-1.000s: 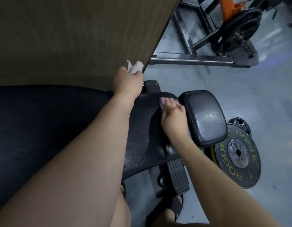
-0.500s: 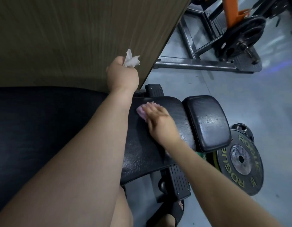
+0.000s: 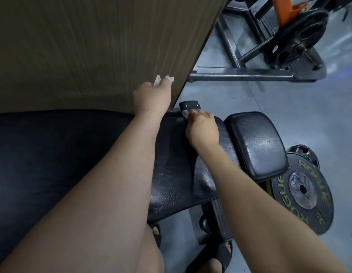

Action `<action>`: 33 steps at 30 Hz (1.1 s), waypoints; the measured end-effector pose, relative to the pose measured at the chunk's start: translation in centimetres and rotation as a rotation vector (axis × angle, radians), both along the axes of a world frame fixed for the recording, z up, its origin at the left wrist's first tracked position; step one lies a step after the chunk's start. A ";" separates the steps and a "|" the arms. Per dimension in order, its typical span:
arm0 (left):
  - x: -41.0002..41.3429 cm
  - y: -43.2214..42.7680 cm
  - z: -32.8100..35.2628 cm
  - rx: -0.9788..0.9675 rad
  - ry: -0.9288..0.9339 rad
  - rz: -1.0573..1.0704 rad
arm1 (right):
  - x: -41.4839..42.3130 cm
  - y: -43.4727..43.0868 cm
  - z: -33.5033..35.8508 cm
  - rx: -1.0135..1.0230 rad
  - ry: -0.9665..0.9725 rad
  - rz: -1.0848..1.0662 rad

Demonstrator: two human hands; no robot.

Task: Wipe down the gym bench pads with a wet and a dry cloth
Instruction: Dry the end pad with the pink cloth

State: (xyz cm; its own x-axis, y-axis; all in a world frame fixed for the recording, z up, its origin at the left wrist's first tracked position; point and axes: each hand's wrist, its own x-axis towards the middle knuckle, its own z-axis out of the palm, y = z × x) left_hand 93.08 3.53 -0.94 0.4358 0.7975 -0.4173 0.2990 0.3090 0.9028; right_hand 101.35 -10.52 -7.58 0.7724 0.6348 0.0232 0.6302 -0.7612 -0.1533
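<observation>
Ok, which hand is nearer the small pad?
Right. The right hand rests on the big pad just beside the small pad; the left hand is farther off, by the wood panel.

Both arms reach forward, bare. The left hand (image 3: 152, 97) is fisted round a white cloth (image 3: 157, 80); the right hand (image 3: 202, 130), knuckles up, curls over a pink cloth (image 3: 185, 115)

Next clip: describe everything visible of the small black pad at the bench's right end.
The small pad is a black rounded rectangle, seemingly vinyl, its glossy top creased and scuffed. It sits at the bench's end, a narrow gap apart from the larger pad. Nothing touches its top; the right hand, holding a pinkish cloth, is on the larger pad. Its lower edge overlaps a weight plate on the floor.
</observation>
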 end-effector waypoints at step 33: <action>0.5 -11.8 4.6 0.254 0.161 -0.508 | -5.9 -19.0 -1.0 0.308 -0.103 -0.047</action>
State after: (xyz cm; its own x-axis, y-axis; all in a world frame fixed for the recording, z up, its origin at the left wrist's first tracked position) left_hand 93.62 -8.32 3.63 0.7362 0.5890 -0.3334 0.4927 -0.1286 0.8607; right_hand 95.42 -29.47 -8.56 0.7846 0.5492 0.2875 0.6191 -0.7179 -0.3182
